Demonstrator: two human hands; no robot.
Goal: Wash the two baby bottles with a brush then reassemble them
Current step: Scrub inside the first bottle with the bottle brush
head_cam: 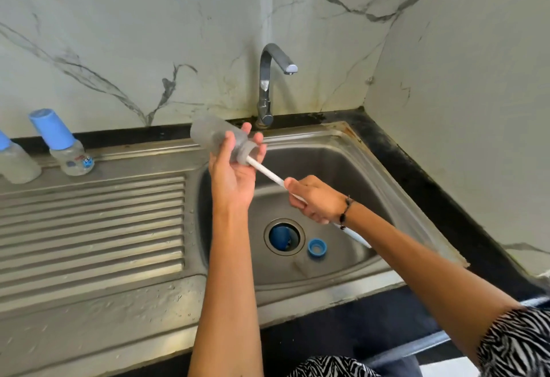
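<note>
In the sink basin (pixel 342 168), a blue collar ring (pixel 317 247) lies beside the drain (pixel 284 236), where another blue piece sits. Above, the right hand (pixel 317 199) grips the white brush handle (pixel 268 172); the left hand (pixel 235 168) curls round the tilted clear bottle (pixel 215 137). Far left, two blue-capped bottles (pixel 64 145) stand on the drainboard (pixel 92 221).

second bottle (pixel 13 159): cut by left edge | brush (pixel 268 172) head: blurred inside held bottle (pixel 220 139)

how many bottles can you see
3: one bottle held in the left hand over the sink, a capped bottle on the drainboard, another cut off at the left edge.
</note>
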